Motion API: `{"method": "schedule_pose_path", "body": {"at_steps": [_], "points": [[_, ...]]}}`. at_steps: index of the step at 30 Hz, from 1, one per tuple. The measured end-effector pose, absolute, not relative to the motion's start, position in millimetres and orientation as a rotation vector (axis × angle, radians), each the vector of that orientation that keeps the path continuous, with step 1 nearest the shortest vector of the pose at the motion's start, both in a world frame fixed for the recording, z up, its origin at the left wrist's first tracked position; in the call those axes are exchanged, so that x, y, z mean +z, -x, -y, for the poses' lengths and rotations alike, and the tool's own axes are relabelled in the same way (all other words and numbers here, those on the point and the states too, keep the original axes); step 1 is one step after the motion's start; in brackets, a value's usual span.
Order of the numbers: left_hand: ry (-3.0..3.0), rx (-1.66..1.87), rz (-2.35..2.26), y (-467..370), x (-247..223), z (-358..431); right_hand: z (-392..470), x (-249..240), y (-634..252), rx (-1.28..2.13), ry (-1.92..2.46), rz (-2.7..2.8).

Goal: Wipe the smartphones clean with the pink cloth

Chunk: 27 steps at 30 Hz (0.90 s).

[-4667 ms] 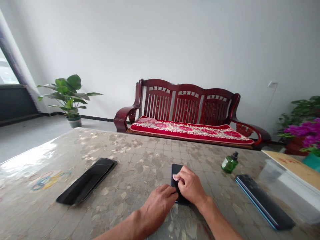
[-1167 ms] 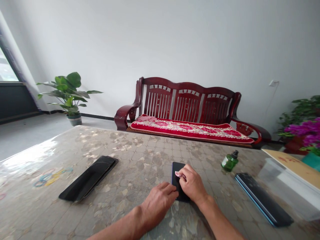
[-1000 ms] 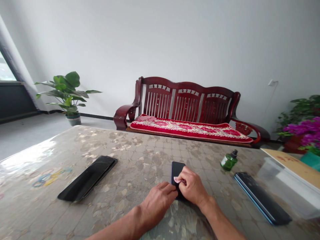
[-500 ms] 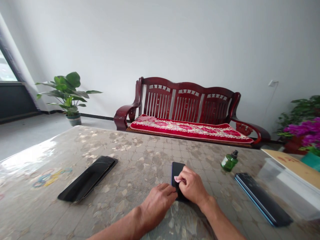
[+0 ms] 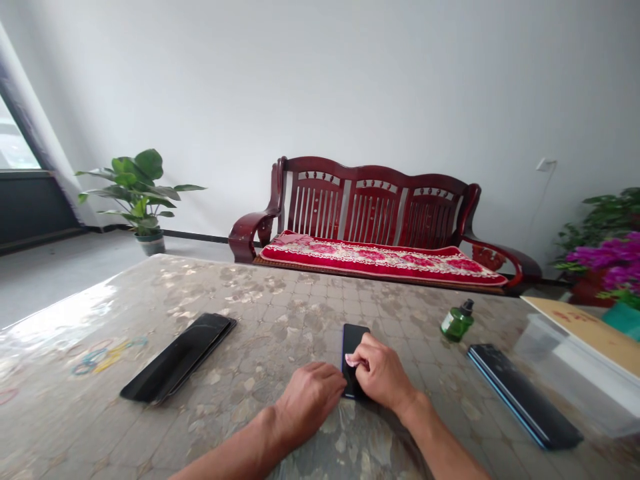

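Note:
A black smartphone [image 5: 352,341] with a bluish edge lies flat on the patterned tablecloth in front of me. At its lower left edge, the fingers of my left hand [image 5: 313,397] are bent together and hold the phone against the table. My right hand [image 5: 384,375] is closed over the screen, pinching a small pinkish-white cloth [image 5: 353,360] that pokes out past the fingers. The hand hides much of the phone's right side and most of the cloth.
Dark phones or screen panels [image 5: 177,360] lie stacked at left, beside coloured rubber bands [image 5: 103,357]. To the right are a green pump bottle [image 5: 456,323], more stacked phones [image 5: 523,399] and a clear plastic box [image 5: 555,373] under a tan board [image 5: 593,333]. A wooden bench [image 5: 375,207] stands behind the table.
My left hand has drawn slightly left and up along the phone's edge, showing more of its lower end. The right hand with the cloth has shifted slightly left.

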<state>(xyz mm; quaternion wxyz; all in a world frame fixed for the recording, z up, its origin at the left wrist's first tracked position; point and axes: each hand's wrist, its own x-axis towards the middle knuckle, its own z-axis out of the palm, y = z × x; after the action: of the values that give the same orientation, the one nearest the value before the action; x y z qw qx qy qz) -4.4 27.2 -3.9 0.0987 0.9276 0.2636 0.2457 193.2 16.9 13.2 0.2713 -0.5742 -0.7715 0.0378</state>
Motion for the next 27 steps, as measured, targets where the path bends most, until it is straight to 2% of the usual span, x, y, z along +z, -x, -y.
{"method": "schedule_pose_path", "body": {"at_steps": [6,12,17,21,27], "points": [[-2.624,0.884,-0.951,8,5,-49,-13,17,-193,0.140,1.504,2.160],[-2.733,0.654,-0.981,2,12,-78,-17,19,-193,0.150,1.578,2.093],[-2.825,0.542,-0.786,-17,25,-101,-9,23,-184,0.277,1.448,2.303],[-2.956,0.285,-0.395,-39,36,-118,-9,27,-183,0.322,1.521,2.262],[-2.950,0.148,-0.319,-53,36,-127,-8,30,-186,0.232,1.517,2.209]]}}
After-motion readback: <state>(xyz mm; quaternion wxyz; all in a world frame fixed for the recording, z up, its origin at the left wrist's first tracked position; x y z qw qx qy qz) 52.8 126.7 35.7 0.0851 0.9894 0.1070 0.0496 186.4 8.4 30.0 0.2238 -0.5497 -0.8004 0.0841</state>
